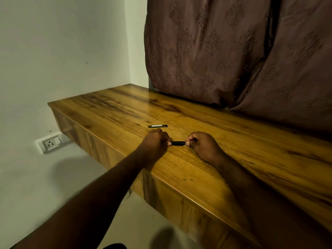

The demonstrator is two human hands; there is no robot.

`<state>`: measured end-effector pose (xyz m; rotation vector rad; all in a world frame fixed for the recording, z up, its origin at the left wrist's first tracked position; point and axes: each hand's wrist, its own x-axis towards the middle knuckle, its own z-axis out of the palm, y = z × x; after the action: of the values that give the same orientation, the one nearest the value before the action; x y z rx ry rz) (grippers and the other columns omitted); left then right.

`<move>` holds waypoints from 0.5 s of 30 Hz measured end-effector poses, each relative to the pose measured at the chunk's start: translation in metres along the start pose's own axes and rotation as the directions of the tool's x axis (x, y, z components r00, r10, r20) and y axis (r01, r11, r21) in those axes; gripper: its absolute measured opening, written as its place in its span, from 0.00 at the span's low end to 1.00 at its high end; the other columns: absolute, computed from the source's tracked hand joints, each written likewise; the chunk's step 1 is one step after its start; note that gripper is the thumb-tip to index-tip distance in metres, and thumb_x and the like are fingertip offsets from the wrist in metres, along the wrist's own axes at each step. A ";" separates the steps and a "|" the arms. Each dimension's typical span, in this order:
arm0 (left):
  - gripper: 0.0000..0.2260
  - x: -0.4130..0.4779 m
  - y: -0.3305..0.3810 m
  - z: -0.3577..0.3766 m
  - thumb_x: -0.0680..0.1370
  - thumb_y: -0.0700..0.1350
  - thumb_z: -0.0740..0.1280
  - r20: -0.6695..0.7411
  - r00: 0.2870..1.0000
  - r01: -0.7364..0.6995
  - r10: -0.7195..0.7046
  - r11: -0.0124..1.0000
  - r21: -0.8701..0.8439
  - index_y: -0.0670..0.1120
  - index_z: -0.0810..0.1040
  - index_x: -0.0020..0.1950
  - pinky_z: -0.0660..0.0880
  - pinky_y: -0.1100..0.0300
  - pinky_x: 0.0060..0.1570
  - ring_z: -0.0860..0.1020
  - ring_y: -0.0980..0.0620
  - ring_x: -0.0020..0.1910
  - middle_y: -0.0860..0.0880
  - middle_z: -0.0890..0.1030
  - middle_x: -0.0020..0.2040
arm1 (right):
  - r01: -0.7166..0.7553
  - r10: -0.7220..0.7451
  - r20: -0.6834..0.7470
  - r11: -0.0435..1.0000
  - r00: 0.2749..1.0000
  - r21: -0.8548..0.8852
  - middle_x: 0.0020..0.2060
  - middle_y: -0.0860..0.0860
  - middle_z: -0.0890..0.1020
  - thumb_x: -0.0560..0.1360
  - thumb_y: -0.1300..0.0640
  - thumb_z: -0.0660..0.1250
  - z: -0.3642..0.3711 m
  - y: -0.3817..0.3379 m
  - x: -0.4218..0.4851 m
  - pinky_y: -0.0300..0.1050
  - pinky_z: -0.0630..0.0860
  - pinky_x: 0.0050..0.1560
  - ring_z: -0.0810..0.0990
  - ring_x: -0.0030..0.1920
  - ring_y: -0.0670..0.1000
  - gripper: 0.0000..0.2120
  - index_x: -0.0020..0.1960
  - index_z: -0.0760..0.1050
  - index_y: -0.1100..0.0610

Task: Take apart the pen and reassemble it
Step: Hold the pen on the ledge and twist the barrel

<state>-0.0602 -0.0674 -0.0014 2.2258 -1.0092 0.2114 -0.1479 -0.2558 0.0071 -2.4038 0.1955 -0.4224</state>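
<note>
**A:** Where is the pen now?

**B:** The short black plastic pen barrel (177,143) is in the middle of the frame, low over the glossy brown wooden worktop (233,141); I cannot tell if it touches the wood. The left hand (156,141) pinches one end of it with curled fingers, and the right hand (201,145) pinches the other end in the same way. A slim dark pen part with a pale strip (157,126) lies flat on the worktop just above the left hand in the frame, not touching it.

**A:** Which step is it?

**B:** I judge the taking apart is half done. One part is already off, and both hands seem ready to twist or pull the barrel. It could also be the start of joining again; this I cannot tell.

**A:** What does the next move need?

**B:** A firm hold on both ends and a pull straight along the barrel, kept low, so that small inner parts do not jump away.

**A:** Is there room?

**B:** Yes, there is bare wood to the right and toward the upper left. But the front edge of the worktop runs diagonally just below the left hand, with the pale floor (53,186) under it, so a dropped part may roll off. The brown patterned curtain (224,51) in the upper right rests on the back of the worktop, well apart from the hands.
</note>
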 end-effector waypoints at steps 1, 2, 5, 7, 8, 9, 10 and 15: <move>0.05 0.001 -0.001 0.002 0.74 0.40 0.71 -0.028 1.000 -0.001 0.001 1.000 -0.019 0.39 0.84 0.47 0.76 0.51 0.48 0.80 0.40 0.47 0.38 0.82 0.47 | -0.005 0.005 0.000 1.000 1.000 -0.012 0.37 0.43 0.79 0.75 0.56 0.69 0.000 0.001 0.002 0.43 0.71 0.41 0.77 0.41 0.47 0.09 0.37 0.77 0.47; 0.03 0.002 -0.002 0.004 0.74 0.38 0.71 -0.054 0.999 -0.003 0.001 1.000 -0.030 0.39 0.84 0.46 0.76 0.52 0.47 0.80 0.40 0.46 0.38 0.81 0.46 | -0.011 0.011 -0.001 1.000 1.000 -0.025 0.36 0.42 0.79 0.75 0.55 0.69 0.000 0.002 0.003 0.44 0.71 0.41 0.77 0.40 0.46 0.09 0.37 0.76 0.46; 0.05 0.004 -0.006 0.008 0.75 0.41 0.70 -0.085 0.996 -0.014 0.011 0.999 -0.037 0.39 0.82 0.44 0.71 0.57 0.41 0.79 0.42 0.43 0.40 0.81 0.44 | -0.042 0.042 -0.007 0.998 0.999 -0.042 0.31 0.43 0.78 0.76 0.51 0.67 0.000 0.002 0.010 0.43 0.68 0.37 0.75 0.35 0.46 0.10 0.36 0.76 0.45; 0.13 0.004 -0.007 0.008 0.75 0.49 0.67 -0.088 0.996 -0.032 0.028 0.999 -0.043 0.39 0.81 0.43 0.68 0.59 0.37 0.78 0.45 0.40 0.40 0.80 0.42 | -0.054 0.054 -0.002 0.998 0.999 -0.040 0.31 0.44 0.77 0.77 0.50 0.66 -0.001 0.002 0.012 0.44 0.68 0.36 0.74 0.34 0.47 0.10 0.37 0.76 0.46; 0.17 0.004 -0.007 0.008 0.75 0.53 0.64 -0.094 0.994 -0.054 0.049 0.997 -0.050 0.39 0.81 0.43 0.66 0.60 0.36 0.76 0.47 0.38 0.40 0.80 0.41 | -0.054 0.055 0.004 0.998 0.999 -0.023 0.31 0.45 0.78 0.77 0.49 0.65 -0.001 0.003 0.012 0.46 0.69 0.37 0.75 0.34 0.48 0.10 0.37 0.76 0.46; 0.20 0.003 -0.008 0.008 0.75 0.56 0.62 -0.104 0.991 -0.086 0.079 0.995 -0.058 0.39 0.80 0.43 0.64 0.60 0.35 0.75 0.48 0.37 0.41 0.79 0.41 | -0.052 0.052 0.009 0.999 0.999 0.012 0.32 0.46 0.79 0.77 0.48 0.65 -0.001 0.004 0.013 0.47 0.71 0.38 0.75 0.34 0.50 0.09 0.38 0.77 0.47; 0.22 0.002 -0.007 0.007 0.75 0.58 0.60 -0.109 0.989 -0.112 0.105 0.992 -0.061 0.39 0.80 0.43 0.63 0.61 0.34 0.74 0.50 0.36 0.41 0.79 0.41 | -0.050 0.050 0.009 0.997 0.999 0.057 0.33 0.47 0.80 0.76 0.47 0.66 -0.001 0.005 0.012 0.48 0.72 0.38 0.76 0.34 0.51 0.09 0.39 0.78 0.47; 0.19 0.001 -0.006 0.007 0.77 0.55 0.62 -0.106 0.987 -0.128 0.118 0.988 -0.091 0.39 0.80 0.45 0.69 0.64 0.34 0.78 0.45 0.38 0.40 0.79 0.43 | -0.039 0.034 0.025 0.971 0.999 0.235 0.31 0.49 0.78 0.74 0.54 0.71 -0.004 0.004 0.010 0.46 0.68 0.37 0.72 0.33 0.50 0.06 0.38 0.79 0.49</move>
<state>-0.0564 -0.0692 -0.0093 2.0460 -1.0801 0.3187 -0.1400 -0.2637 0.0096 -2.1679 0.1694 -0.3807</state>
